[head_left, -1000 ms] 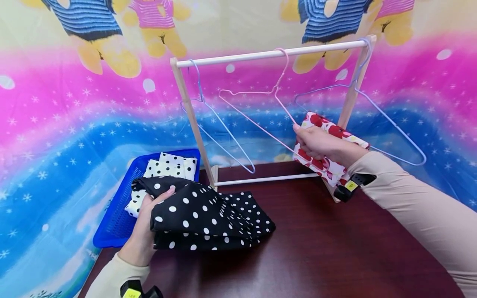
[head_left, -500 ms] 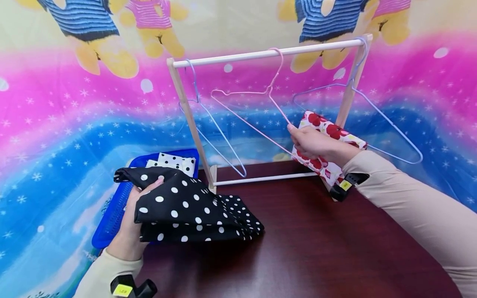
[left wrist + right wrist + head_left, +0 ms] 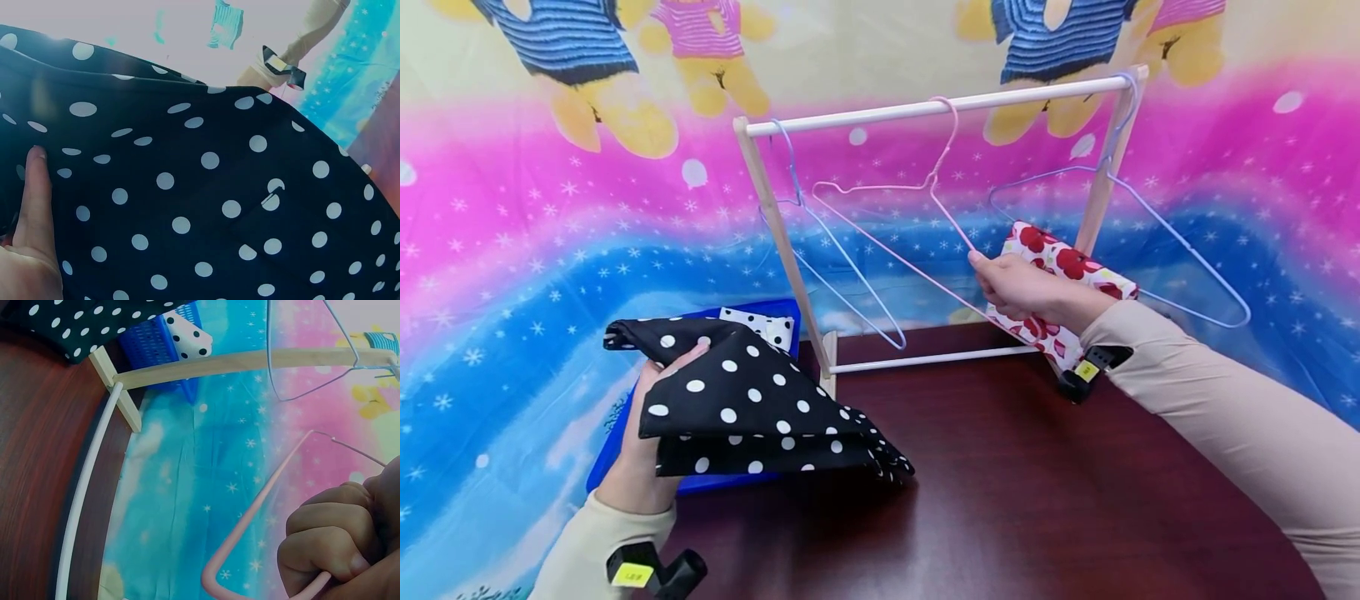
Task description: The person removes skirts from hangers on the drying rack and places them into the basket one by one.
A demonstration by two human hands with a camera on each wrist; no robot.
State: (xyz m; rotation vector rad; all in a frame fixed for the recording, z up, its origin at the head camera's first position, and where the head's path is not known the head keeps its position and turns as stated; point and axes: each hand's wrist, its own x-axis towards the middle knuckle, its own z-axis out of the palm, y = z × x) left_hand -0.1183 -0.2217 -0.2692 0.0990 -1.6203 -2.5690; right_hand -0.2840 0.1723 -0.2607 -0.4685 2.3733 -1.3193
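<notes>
My left hand [image 3: 632,454] holds a folded black cloth with white dots [image 3: 760,404], its thumb lying on top of the fabric. In the left wrist view the dotted cloth [image 3: 206,187] fills most of the picture beside my left hand [image 3: 34,231]; the other fingers are mostly hidden. My right hand [image 3: 1026,287] grips the lower right side of a pink hanger [image 3: 953,220], which hangs by its hook from the rack's top bar [image 3: 865,119]. Curled fingers of my right hand [image 3: 331,531] show around the pink hanger [image 3: 244,522] in the right wrist view.
Blue hangers hang at the left [image 3: 850,260] and right [image 3: 1165,225] ends of the rack. A red-and-white floral cloth [image 3: 1075,265] hangs on the right one, behind my wrist. A blue basket [image 3: 606,454] with white dotted cloth [image 3: 756,323] stands left on the dark red table [image 3: 1000,500].
My left hand has moved left and slightly up with the black dotted cloth, which now covers more of the basket. My right hand has shifted slightly left with the pink hanger.
</notes>
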